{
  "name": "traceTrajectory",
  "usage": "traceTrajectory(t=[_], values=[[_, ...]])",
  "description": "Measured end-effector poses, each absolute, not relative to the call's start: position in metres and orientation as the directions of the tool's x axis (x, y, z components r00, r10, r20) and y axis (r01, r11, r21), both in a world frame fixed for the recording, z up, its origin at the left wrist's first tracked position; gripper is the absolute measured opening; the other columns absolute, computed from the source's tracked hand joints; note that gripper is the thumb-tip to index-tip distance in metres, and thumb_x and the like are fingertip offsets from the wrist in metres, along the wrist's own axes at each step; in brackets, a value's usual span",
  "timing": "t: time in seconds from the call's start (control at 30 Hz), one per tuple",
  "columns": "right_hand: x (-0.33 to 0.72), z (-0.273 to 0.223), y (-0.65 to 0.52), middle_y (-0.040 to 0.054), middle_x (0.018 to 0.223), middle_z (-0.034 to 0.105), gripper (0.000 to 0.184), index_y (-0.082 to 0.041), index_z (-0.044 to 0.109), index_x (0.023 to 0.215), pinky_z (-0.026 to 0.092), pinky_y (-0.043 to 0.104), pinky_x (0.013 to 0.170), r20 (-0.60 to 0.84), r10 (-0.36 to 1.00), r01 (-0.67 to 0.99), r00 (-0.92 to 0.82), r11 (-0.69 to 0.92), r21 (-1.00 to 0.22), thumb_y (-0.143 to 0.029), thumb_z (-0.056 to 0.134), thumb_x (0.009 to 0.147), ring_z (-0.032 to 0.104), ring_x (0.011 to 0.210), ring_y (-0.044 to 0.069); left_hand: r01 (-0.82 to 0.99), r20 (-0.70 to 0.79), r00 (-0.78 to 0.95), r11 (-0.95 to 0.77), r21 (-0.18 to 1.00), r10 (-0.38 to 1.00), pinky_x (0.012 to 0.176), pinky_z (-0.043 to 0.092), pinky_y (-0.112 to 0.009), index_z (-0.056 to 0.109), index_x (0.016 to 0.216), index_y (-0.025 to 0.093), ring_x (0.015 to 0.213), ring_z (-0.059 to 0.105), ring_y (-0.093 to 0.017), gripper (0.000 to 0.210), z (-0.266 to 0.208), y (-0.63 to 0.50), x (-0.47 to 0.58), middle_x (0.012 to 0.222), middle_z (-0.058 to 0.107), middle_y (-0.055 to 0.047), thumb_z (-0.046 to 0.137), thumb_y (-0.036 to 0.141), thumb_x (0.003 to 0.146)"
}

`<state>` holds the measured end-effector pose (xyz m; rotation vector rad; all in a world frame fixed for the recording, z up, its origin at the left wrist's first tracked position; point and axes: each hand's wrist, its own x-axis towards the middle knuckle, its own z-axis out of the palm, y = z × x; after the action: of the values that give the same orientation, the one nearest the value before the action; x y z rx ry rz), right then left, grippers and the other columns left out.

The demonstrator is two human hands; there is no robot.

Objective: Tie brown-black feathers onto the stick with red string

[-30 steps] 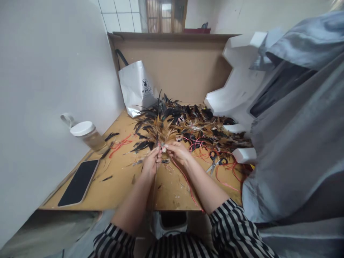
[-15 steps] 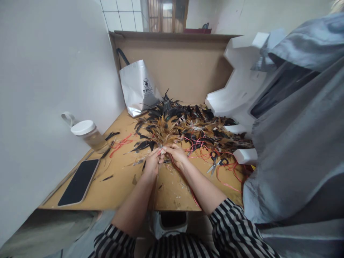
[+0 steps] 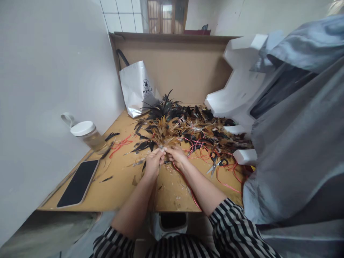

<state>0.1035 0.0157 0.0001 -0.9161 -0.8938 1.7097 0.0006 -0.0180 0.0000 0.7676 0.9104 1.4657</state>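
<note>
So the fingers of the left hand and right hand are both pinching the pale base of a brown feather bunch, around the middle of the counter. I'd guess it's next to weightless, springy in the shafts, soft and easily bent at the tips, so hold it by that base only. Long axis runs away from the person, tips fanning toward the cardboard wall; can't tell where the dark feathers behind begin.

Looks like a small craft workspace, though can't tell if it's in a home or a shop. Scruffy tabletop strewn with feathers, red string and scissors kinda gives it away.
</note>
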Motion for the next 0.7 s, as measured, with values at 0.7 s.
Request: traceTrajectory(t=[0.7], values=[[0.093, -0.007, 0.003, -0.0061, 0.037, 0.041, 0.038, -0.017, 0.051, 0.051, 0.021, 0.02, 0.035, -0.126, 0.991, -0.248, -0.033, -0.13, -0.96, -0.048, 0.074, 0.053, 0.029, 0.034, 0.005, -0.229, -0.007, -0.225, -0.046, 0.972, 0.974, 0.036, 0.017, -0.018, 0.053, 0.056, 0.016, 0.032, 0.027, -0.005, 0.024, -0.015, -0.016, 0.0, 0.039, 0.04, 0.006, 0.063, 0.034, 0.067]])
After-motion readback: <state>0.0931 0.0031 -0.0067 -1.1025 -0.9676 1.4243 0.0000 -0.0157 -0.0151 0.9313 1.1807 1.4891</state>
